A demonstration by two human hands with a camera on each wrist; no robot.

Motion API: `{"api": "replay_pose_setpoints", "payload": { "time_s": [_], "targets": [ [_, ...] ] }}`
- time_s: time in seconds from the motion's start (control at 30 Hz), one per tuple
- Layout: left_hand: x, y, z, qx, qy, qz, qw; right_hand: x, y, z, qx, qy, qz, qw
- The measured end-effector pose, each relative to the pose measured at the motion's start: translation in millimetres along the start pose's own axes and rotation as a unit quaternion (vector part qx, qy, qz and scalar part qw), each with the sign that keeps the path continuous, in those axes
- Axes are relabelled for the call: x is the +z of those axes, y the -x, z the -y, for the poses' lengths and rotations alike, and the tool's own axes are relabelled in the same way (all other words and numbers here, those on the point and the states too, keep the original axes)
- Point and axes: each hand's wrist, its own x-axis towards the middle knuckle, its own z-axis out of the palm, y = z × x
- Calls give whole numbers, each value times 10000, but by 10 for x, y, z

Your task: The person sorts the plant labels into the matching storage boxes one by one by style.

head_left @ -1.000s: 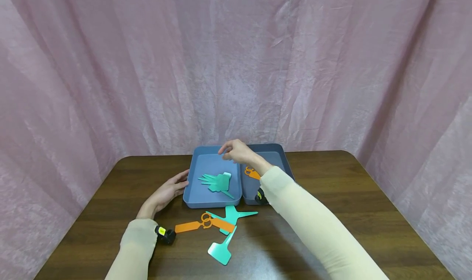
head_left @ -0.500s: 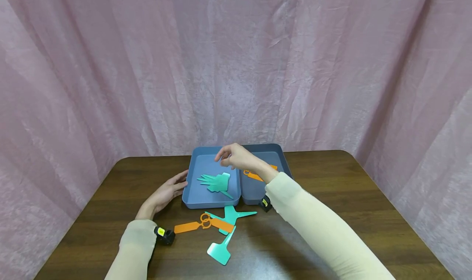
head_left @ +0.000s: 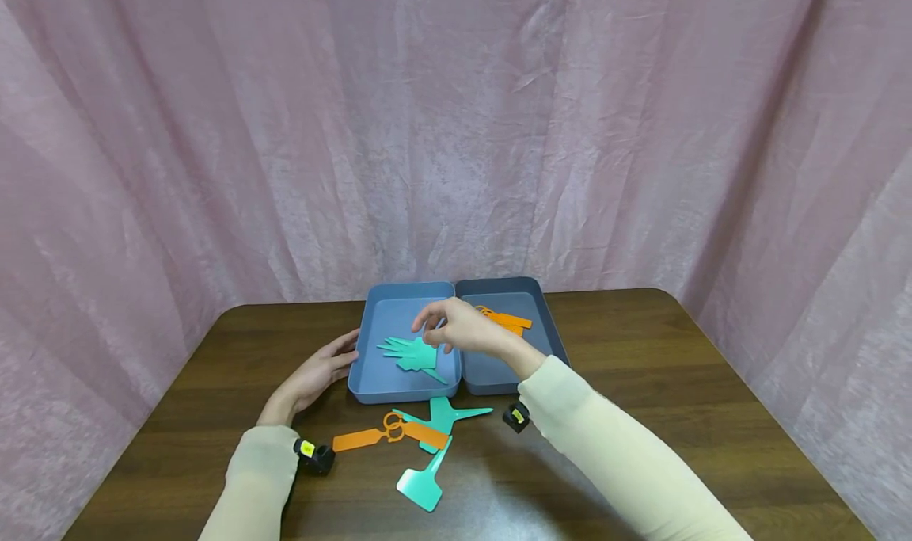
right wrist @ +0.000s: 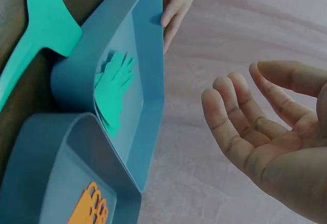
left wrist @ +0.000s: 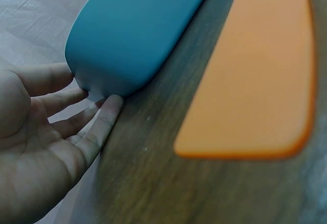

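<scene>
My left hand (head_left: 313,375) touches the outer left wall of the left blue tray (head_left: 395,307) with relaxed fingers; the left wrist view shows its fingertips at the tray corner (left wrist: 107,60). Over that tray hovers my right hand (head_left: 466,327), its fingers loosely bent and nothing between them in the right wrist view. Beneath it lies an overlapping pile of green T-shaped plant labels (right wrist: 112,94). Orange loop tags (head_left: 514,320) lie in the darker right tray (head_left: 492,373), partly hidden by my right hand and wrist.
In front of the trays, two orange loop tags (head_left: 356,440) lie on the wooden table (head_left: 641,382), one overlapping green labels (head_left: 442,414). Another green label (head_left: 420,489) lies nearer me. A pink curtain (head_left: 456,129) hangs behind the table.
My right hand has come lower and nearer to me, over the green labels, uncovering more of the orange tags in the right tray. The left hand stays at the tray wall.
</scene>
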Motion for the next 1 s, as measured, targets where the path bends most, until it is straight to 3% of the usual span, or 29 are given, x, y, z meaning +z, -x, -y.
{"api": "replay_pose_setpoints", "payload": {
  "time_s": [0.6,1.0],
  "targets": [
    [-15,2,4,-17,-32,-7,10000,236,272,-181,-221,127,32,9997],
    [-25,-3,1,-9,-21,4,10000,480,346,-291,-28,-114,307,9995]
  ]
}}
